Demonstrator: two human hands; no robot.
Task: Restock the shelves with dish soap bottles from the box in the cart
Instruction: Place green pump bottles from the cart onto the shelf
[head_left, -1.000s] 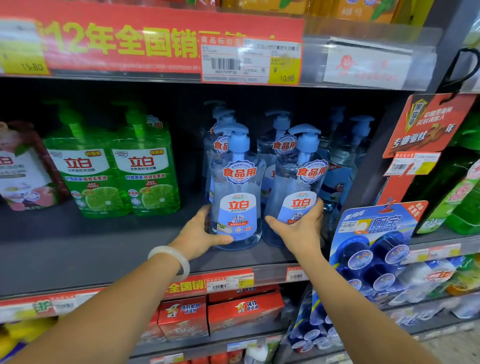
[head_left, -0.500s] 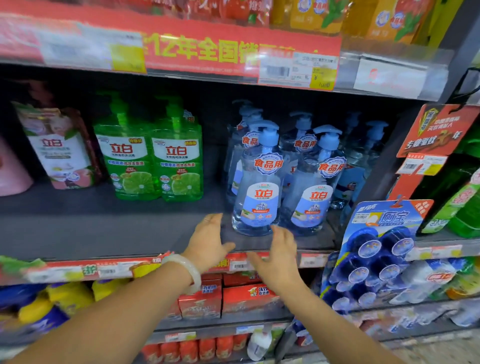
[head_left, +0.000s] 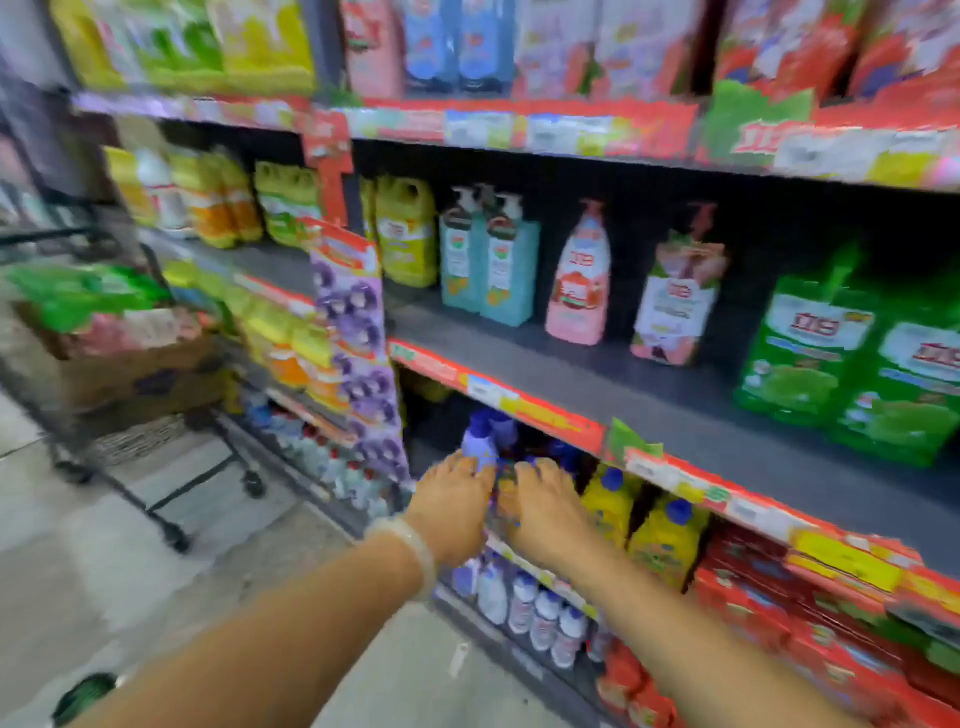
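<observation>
In front of the shelf, both hands hang released and empty, left hand and right hand side by side, off the blue bottles held a second ago. The view has swung left: the box sits in the cart, far left; the picture is blurred.

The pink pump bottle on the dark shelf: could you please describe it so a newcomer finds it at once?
Start at the dark middle shelf. Right of the two teal bottles stands the pink pump bottle, alone, left of a pink pouch. It alone there is rounded, tapering and pink.

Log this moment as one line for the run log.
left hand: open, empty | right hand: open, empty | cart: box inside, left of shelves | view: blurred
</observation>
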